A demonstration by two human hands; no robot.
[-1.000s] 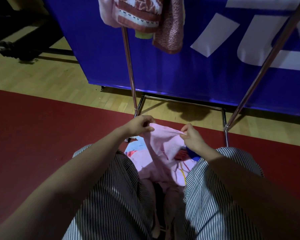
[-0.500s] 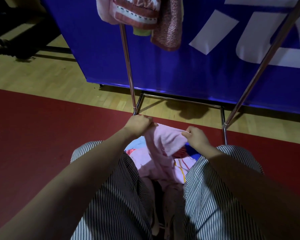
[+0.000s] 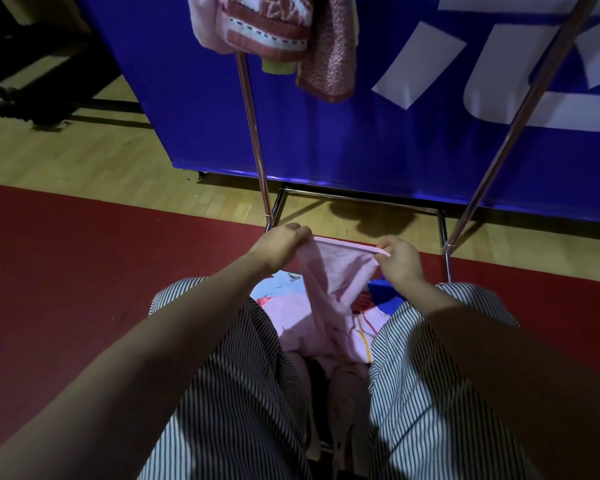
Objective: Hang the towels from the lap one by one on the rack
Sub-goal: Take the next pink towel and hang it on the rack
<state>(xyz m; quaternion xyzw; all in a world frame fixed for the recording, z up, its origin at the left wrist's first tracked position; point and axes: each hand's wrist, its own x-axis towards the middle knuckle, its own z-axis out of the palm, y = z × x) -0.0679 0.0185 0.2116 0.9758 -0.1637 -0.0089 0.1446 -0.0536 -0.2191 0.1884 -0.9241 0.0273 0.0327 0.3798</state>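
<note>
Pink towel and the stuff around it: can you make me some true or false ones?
1. The left hand and the right hand both pinch the pink towel by its top edge. True.
2. The rack has nothing hanging on it. False: hung towels drape at its top left.
3. More lap towels lie under the pink one. True.
4. The banner behind the rack is green. False: it is blue with white shapes.
5. The pink towel is draped over the rack. False: it is held low, above the lap.
</note>
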